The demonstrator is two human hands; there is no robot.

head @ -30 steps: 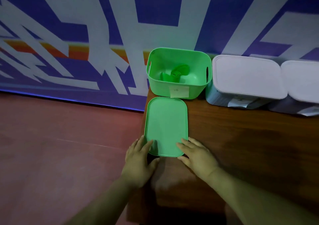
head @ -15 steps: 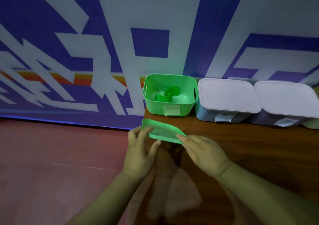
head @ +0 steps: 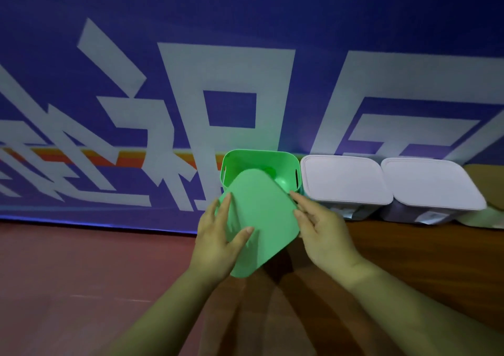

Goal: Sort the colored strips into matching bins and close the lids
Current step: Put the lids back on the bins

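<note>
A red-brown floor (head: pixel 81 273) lies at the left below a purple wall banner (head: pixel 122 164) with white shapes. The left hand (head: pixel 218 235) grips the green lid (head: pixel 264 219), thumb laid on its top face and fingers along its left edge. The lid is held tilted in the air, just in front of the open green bin (head: pixel 259 155) and hiding most of its inside. The right hand (head: pixel 324 232) holds the lid's right edge, thumb and forefinger against it. The bin stands at the far left corner of the wooden table (head: pixel 422 268). To its right two pale bins (head: pixel 343 181) (head: pixel 428 183) sit side by side, lids on.
</note>
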